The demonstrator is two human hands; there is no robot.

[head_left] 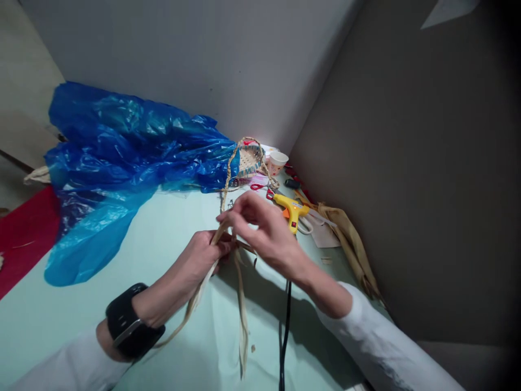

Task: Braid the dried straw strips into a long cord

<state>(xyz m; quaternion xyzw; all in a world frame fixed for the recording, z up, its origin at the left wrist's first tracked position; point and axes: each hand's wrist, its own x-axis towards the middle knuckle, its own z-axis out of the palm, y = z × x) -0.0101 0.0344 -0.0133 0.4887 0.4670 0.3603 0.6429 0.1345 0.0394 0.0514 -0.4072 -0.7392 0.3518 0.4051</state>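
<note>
Our left hand pinched the pale strips mid-table, at the near end of the braid. Our right hand was at that end too; we couldn't tell if it gripped. Pulling each strip snug and even seemed best.

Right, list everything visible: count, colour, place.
braid: 1, tan, centre
strips: several, tan, centre
plastic: 1, blue, left
mesh: 1, beige, back
cup: 1, white, back
clutter: uncounted, mixed, back
glue gun: 1, yellow, right
bundle: 1, tan, right
cable: 1, black, front
sheet: 1, red, left
table: 1, green, below
walls: 2, grey, back and right
watch: 1, black, wrist
sleeves: 2, white, front
left hand: 1, bare, centre
right hand: 1, bare, centre
</note>
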